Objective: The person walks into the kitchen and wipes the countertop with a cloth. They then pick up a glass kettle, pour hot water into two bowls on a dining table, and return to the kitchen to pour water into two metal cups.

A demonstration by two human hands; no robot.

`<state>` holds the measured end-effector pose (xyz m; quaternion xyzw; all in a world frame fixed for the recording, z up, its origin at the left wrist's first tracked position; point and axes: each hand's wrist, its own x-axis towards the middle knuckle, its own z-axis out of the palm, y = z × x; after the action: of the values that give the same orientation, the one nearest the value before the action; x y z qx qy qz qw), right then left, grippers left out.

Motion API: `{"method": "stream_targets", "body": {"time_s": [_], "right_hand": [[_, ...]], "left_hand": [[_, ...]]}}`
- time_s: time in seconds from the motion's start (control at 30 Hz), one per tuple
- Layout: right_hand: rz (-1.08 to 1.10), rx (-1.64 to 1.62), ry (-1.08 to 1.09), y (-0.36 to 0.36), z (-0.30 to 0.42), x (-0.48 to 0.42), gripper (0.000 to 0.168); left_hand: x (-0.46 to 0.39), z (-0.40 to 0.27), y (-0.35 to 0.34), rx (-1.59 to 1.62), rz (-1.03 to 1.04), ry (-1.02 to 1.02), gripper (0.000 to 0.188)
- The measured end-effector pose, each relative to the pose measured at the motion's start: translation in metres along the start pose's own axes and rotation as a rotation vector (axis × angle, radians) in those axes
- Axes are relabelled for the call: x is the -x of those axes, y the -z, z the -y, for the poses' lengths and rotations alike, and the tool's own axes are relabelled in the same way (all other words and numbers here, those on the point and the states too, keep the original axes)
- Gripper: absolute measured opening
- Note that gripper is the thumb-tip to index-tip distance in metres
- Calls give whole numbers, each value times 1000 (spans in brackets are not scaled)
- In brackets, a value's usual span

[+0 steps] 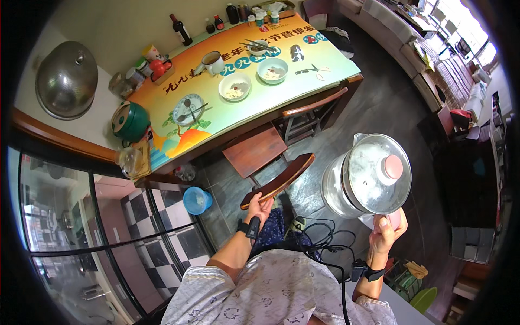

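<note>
My right hand (388, 231) is closed around the pink handle of a glass kettle (365, 178), which has a glass lid with a pink knob. My left hand (259, 207) grips the lower end of the curved backrest of a wooden chair (280, 178); the chair's seat (256, 150) lies beyond it, by the table. On the table, a white bowl (223, 86) and a pale blue bowl (262, 77) each hold pale food pieces. A mug (221, 65) with brown liquid and a patterned plate (176, 111) with spoons are near them.
The dining table (252, 107) has a printed cover. Scissors (310, 70), bottles and a green pot (136, 122) are on it. Another wooden chair (317, 101) is against its edge. A blue bin (198, 200) is on the floor, and black cables (333, 235) hang by my legs. Glass-paned doors (101, 243) are at left.
</note>
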<state>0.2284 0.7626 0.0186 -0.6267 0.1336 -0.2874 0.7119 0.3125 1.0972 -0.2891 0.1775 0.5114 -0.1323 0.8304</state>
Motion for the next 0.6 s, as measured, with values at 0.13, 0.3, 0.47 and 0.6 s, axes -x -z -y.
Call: {"method": "stream_targets", "body": {"time_s": [0.13,0.3,0.47,0.6], "right_hand": [[-14,2,-1,-24,-8,-21,43],[-28,-34,-32,-51,-24,-39,44],[10,28,-29,-66,-37,-49,44],[18,16,-65,-79,-40,-57,43]], "left_hand": [[-2,-27,-5,14,-57,-95,17],[-7,-94,-16,-10,-110,-146,21],[-35,-106,-57,63,-98,-136,23],[-65,-112,-91,95,-113,-69,17]]}}
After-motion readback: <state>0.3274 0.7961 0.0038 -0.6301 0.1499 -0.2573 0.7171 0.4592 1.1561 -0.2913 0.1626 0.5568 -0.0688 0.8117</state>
